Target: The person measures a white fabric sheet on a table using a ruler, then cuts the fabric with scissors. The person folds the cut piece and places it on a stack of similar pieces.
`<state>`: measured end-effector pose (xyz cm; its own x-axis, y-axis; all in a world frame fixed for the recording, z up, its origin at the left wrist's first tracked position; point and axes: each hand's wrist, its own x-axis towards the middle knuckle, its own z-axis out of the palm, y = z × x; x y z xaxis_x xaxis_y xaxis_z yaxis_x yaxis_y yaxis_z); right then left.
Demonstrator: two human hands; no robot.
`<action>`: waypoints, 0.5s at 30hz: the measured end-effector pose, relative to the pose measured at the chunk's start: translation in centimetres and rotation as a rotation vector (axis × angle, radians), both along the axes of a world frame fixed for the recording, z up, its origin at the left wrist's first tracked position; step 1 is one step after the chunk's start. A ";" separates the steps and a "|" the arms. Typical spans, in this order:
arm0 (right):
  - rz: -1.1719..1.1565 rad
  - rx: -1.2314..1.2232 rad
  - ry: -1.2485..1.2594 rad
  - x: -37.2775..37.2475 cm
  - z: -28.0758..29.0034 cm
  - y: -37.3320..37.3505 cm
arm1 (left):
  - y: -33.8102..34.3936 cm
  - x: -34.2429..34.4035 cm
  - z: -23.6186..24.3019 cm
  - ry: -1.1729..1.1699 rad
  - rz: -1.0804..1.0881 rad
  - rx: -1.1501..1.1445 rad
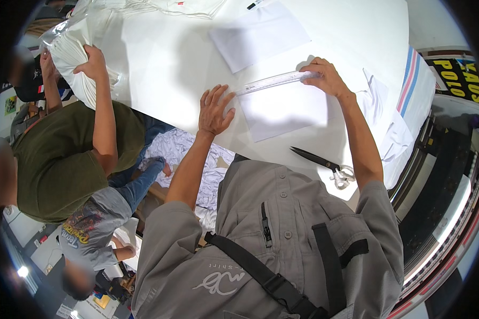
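Note:
My right hand (329, 78) grips the right end of a clear plastic ruler (274, 82). The ruler lies along the far edge of a white sheet, paper or cloth (287, 111), on the white table (159, 80). My left hand (215, 110) rests palm down with its fingers apart, its fingertips close to the ruler's left end; whether they touch it I cannot tell. Black-bladed scissors (324, 166) with pale handles lie near the table's front edge, blades pointing left. Beyond the ruler lies a second white sheet (259, 36).
At the left a person in a dark green shirt (74, 154) handles a stack of white cloth (79, 61) in clear plastic. Another person in a grey T-shirt (96, 228) is below. White fabric (178, 159) is heaped under the table. A long machine (436, 212) stands at the right.

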<state>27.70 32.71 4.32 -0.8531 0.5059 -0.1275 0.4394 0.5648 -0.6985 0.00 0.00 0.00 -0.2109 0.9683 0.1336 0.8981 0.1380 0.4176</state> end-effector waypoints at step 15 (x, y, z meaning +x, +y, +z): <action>-0.004 -0.030 0.096 -2.3 -0.9 0.4 | 0.6 -2.5 0.4 0.122 -0.016 -0.021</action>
